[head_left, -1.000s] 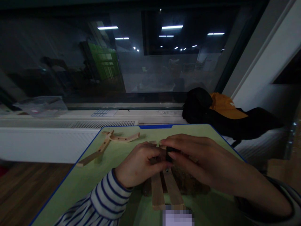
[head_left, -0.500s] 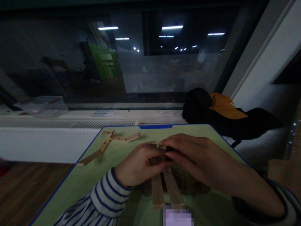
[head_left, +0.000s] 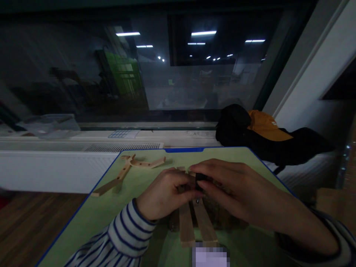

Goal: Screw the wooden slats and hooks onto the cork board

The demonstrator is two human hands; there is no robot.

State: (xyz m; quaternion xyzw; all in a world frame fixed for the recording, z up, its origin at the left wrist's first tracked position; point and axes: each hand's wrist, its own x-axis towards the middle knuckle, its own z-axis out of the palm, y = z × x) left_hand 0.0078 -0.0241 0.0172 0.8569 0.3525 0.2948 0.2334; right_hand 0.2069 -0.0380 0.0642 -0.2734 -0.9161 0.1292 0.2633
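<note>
Towards six o'clock, over the green surface [head_left: 150,178], the left hand [head_left: 164,193], its fingers' grip impossible to tell, partly hides two wooden strips [head_left: 187,230], while fingers of the right hand [head_left: 239,191] pinch a mostly covered dark piece [head_left: 198,181].

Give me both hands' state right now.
Left hand: closed on the wooden strips, some fingers hidden.
Right hand: closed, pinching a small black piece.

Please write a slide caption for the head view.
Beside the left hand, the right hand holds a small dark piece by wooden strips above a green table.
</note>
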